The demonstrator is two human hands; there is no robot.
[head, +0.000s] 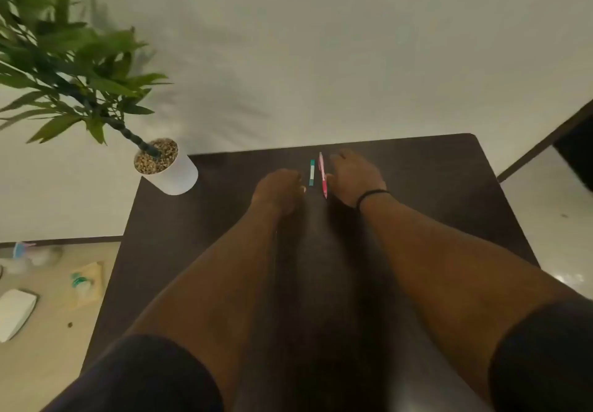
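Pink pen (322, 175): upper centre of frame on the dark table (449, 187), long axis pointing up-frame.
Right hand (356, 177): nearer, just right of the pen, fingers loose and spread, gripping nothing.
Left hand (279, 188): fingers curled under; any pinch cannot be told.
Teal stick (312, 172): parallel, just left of the pen.

A white pot (175, 175) holding a leafy plant (64, 68) stands at the table's (433, 187) far left corner. A white box (14, 313) lies on the floor at left.
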